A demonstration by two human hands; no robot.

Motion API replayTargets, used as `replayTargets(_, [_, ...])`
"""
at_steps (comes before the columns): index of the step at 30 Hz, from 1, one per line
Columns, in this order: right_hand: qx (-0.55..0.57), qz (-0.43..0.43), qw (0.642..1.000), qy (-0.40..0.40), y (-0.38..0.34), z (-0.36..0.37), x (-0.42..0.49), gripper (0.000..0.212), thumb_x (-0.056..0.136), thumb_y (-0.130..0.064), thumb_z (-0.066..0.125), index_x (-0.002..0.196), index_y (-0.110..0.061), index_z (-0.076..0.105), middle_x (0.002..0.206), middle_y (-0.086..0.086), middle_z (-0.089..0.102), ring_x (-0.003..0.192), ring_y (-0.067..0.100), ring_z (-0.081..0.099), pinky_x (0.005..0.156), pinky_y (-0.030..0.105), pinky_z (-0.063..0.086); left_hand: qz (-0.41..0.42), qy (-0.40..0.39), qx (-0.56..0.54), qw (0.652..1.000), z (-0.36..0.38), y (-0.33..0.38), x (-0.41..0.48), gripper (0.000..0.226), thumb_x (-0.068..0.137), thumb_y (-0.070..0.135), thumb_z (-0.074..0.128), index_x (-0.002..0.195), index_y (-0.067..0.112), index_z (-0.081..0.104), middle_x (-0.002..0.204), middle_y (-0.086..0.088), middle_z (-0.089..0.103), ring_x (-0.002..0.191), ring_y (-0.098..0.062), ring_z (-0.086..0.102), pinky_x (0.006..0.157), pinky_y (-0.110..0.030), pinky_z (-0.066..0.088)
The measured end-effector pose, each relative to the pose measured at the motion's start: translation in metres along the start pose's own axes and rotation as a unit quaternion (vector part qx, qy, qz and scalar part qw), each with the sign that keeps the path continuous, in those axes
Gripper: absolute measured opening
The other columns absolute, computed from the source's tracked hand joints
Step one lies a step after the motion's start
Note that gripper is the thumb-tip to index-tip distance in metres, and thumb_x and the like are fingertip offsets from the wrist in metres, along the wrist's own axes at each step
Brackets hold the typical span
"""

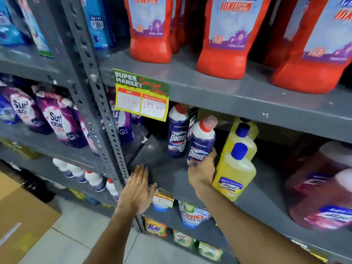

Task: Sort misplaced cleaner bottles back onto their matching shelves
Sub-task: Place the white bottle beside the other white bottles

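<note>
My right hand: wrapped around the lower body of a Domex bottle, fingers curled on its right side, holding it upright with a slight tilt on the middle shelf.
My left hand: released and flat, fingers together, palm down over the front edge of that same shelf, just beside the grey upright post; it holds nothing.
Domex bottle in my grip: blue-and-white label, red collar, pale cap, standing just in front and to the right of a second Domex bottle.
Second Domex bottle: upright further back on the shelf, a dark bottle close behind it.
Yellow bottles: a row with blue caps running front to back, just to the right of my right hand; the nearest one touches my wrist area.
Dark red bottles: large, on the same shelf at the far right, well apart from the Domex.
Shelf above: big red bottles with pale labels lined along it.
Price card: yellow and green, reads "Super Market", hanging from the upper shelf's edge.
Left bay: purple Surf Excel pouches leaning on their shelf.
Shelf below: an Ariel pack and a Tide pack.
Floor at lower left: a cardboard box.
</note>
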State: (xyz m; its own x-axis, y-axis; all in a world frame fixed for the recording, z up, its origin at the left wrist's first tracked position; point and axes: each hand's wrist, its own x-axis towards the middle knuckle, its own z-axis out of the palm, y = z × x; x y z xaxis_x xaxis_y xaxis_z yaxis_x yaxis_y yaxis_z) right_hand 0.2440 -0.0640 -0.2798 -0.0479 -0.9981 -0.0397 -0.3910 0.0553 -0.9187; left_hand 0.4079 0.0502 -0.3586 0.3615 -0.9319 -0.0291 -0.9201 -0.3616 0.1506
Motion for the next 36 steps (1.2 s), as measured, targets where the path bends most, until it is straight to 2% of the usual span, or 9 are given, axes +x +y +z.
replayTargets(6, [-0.017, -0.039, 0.998, -0.035, 0.008, 0.003, -0.001, 0.060, 0.088, -0.007, 0.069, 0.139, -0.017, 0.039, 0.129, 0.009, 0.066, 0.114, 0.033, 0.065, 0.086, 0.032, 0.046, 0.031, -0.003, -0.018, 0.999, 0.007, -0.009, -0.001, 0.112, 0.072, 0.073, -0.025, 0.151, 0.000, 0.004, 0.162, -0.014, -0.003, 0.150, -0.023, -0.003, 0.116, -0.031, -0.011])
replayTargets(11, [-0.039, -0.086, 0.991, -0.099, 0.008, 0.012, -0.014, 0.056, 0.087, -0.015, 0.074, 0.132, -0.025, 0.042, 0.131, 0.004, 0.065, 0.114, 0.026, 0.065, 0.093, 0.043, 0.055, 0.033, 0.000, -0.026, 0.999, 0.009, -0.009, -0.001, 0.104, 0.080, 0.071, -0.017, 0.151, 0.000, 0.009, 0.162, -0.016, 0.005, 0.150, -0.024, 0.001, 0.114, -0.029, -0.013])
replayTargets(17, [-0.046, -0.101, 0.982, -0.153, 0.004, 0.020, -0.018, 0.053, 0.089, -0.014, 0.074, 0.134, -0.016, 0.046, 0.136, 0.002, 0.063, 0.104, 0.003, 0.056, 0.082, 0.017, 0.047, 0.033, -0.003, -0.043, 0.999, 0.003, -0.007, -0.002, 0.108, 0.073, 0.073, -0.022, 0.153, 0.003, 0.002, 0.163, -0.012, -0.003, 0.150, -0.021, -0.008, 0.116, -0.030, -0.013])
replayTargets(22, [-0.046, -0.106, 0.979, -0.170, -0.001, 0.025, -0.018, 0.058, 0.089, -0.019, 0.075, 0.138, -0.016, 0.044, 0.140, 0.002, 0.061, 0.110, 0.001, 0.054, 0.083, 0.012, 0.046, 0.031, 0.011, -0.035, 0.999, 0.004, -0.006, -0.002, 0.103, 0.078, 0.071, -0.017, 0.153, 0.004, 0.006, 0.163, -0.013, 0.004, 0.150, -0.022, -0.002, 0.116, -0.032, -0.010])
replayTargets(24, [-0.047, -0.110, 0.978, -0.172, -0.003, 0.026, -0.018, 0.058, 0.089, -0.018, 0.075, 0.138, -0.015, 0.044, 0.139, 0.001, 0.061, 0.109, 0.000, 0.054, 0.074, 0.000, 0.041, 0.030, 0.014, -0.032, 0.999, 0.004, -0.006, -0.002, 0.097, 0.082, 0.068, -0.011, 0.153, 0.004, 0.006, 0.163, -0.013, 0.004, 0.150, -0.022, -0.002, 0.116, -0.032, -0.010])
replayTargets(27, [-0.040, -0.112, 0.977, -0.177, -0.005, 0.027, -0.017, 0.058, 0.090, -0.017, 0.074, 0.139, -0.015, 0.044, 0.138, 0.001, 0.061, 0.109, 0.000, 0.054, 0.065, -0.004, 0.040, 0.027, 0.008, -0.026, 0.999, 0.004, -0.006, -0.003, 0.094, 0.084, 0.066, -0.009, 0.153, 0.005, 0.004, 0.163, -0.013, 0.002, 0.150, -0.021, -0.004, 0.116, -0.032, -0.011])
replayTargets(30, [-0.026, -0.119, 0.976, -0.183, -0.006, 0.028, -0.016, 0.058, 0.090, -0.016, 0.073, 0.139, -0.015, 0.043, 0.138, 0.001, 0.061, 0.112, 0.002, 0.055, 0.075, 0.000, 0.042, 0.026, 0.000, -0.023, 0.999, 0.003, -0.006, -0.001, 0.095, 0.085, 0.069, -0.008, 0.153, 0.003, 0.003, 0.163, -0.014, 0.002, 0.150, -0.022, -0.004, 0.116, -0.032, -0.012])
replayTargets(33, [-0.020, -0.124, 0.976, -0.176, -0.005, 0.030, -0.017, 0.058, 0.090, -0.016, 0.073, 0.140, -0.015, 0.043, 0.139, 0.002, 0.061, 0.118, 0.008, 0.058, 0.089, 0.017, 0.048, 0.026, -0.011, -0.026, 0.999, 0.003, -0.006, 0.000, 0.096, 0.083, 0.068, -0.006, 0.152, 0.003, 0.002, 0.163, -0.015, 0.001, 0.150, -0.023, -0.005, 0.117, -0.033, -0.011])
replayTargets(36, [-0.015, -0.128, 0.976, -0.175, -0.005, 0.031, -0.019, 0.060, 0.090, -0.016, 0.074, 0.141, -0.015, 0.043, 0.139, 0.003, 0.061, 0.125, 0.015, 0.059, 0.095, 0.028, 0.051, 0.026, -0.013, -0.039, 0.999, 0.002, -0.006, -0.001, 0.107, 0.075, 0.073, -0.019, 0.152, 0.003, 0.000, 0.163, -0.014, -0.001, 0.150, -0.022, -0.006, 0.117, -0.033, -0.011])
